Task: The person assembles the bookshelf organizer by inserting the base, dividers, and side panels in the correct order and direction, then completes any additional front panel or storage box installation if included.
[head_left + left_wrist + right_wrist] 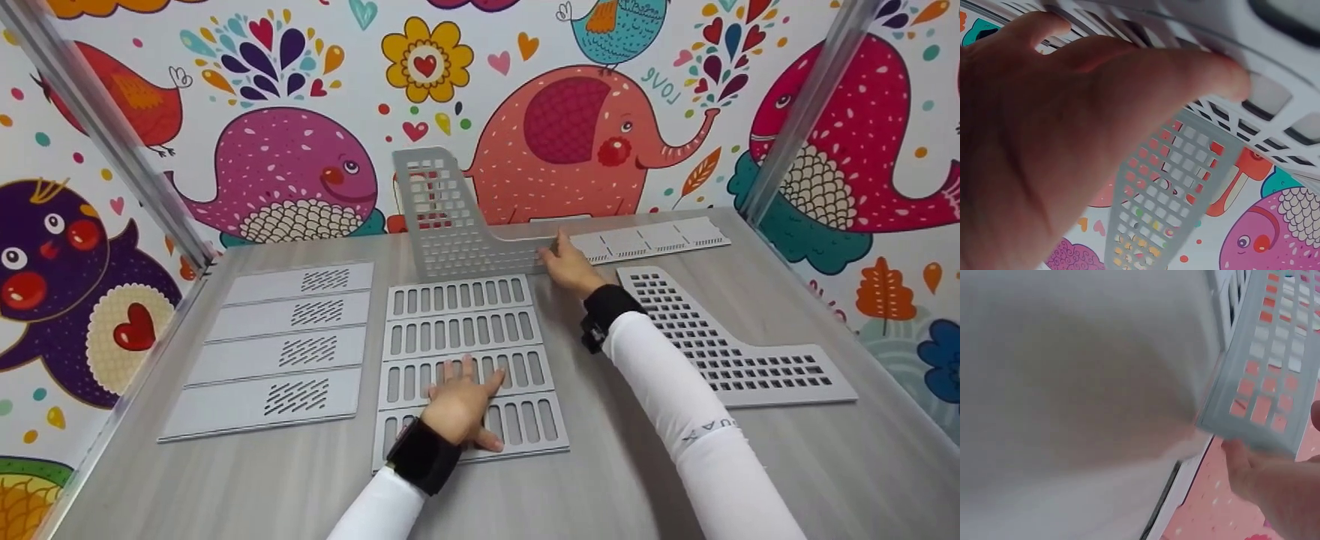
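My left hand (459, 405) rests with spread fingers on a flat grey slotted panel (461, 315) marked off in rows. In the left wrist view, the thumb (1202, 72) lies against its slots. At the panel's far edge stands a grey L-shaped side panel (457, 247) full of square holes, its tall end to the left. My right hand (571, 266) pinches the low right end of this side panel. The right wrist view shows fingers (1264, 478) at that end. Whether the two panels are joined cannot be told.
On the left lies a grey panel (240, 360) with slanted slits. A second L-shaped perforated panel (795, 394) lies flat at the right, near my right forearm. A long pale strip (667, 236) lies along the back, before the patterned wall. Metal posts (806, 112) flank the table.
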`<state>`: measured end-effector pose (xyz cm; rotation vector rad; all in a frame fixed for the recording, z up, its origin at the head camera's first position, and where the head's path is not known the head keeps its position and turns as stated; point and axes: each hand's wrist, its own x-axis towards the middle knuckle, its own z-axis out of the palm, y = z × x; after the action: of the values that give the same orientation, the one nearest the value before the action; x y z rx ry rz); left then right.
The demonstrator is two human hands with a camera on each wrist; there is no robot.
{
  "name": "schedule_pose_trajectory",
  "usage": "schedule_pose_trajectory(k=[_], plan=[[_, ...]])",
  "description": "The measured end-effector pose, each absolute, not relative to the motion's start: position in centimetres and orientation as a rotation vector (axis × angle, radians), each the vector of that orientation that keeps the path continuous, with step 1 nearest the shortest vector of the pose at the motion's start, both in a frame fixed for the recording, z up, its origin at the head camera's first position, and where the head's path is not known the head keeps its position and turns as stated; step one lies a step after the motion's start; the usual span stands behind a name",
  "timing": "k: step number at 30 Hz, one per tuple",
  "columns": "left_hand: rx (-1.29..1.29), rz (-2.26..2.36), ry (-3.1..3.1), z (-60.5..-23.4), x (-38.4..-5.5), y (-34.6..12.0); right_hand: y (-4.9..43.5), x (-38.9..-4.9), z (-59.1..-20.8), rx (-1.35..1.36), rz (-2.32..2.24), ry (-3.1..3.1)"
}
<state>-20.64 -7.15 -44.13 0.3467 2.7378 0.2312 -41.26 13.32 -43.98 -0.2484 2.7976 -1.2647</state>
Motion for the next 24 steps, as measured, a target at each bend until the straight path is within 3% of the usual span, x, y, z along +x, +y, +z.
schedule_pose_trajectory(k=[10,24], plan=[[0.365,0.208,2.734,-44.1,-20.6,-7.2,11.7,-40.6,-45.2,-0.321,-1.239,2.840],[0.489,0.227,2.739,-43.7,-20.5,-7.9,11.6,-39.0,-44.5,-0.064,-0.847,2.747]])
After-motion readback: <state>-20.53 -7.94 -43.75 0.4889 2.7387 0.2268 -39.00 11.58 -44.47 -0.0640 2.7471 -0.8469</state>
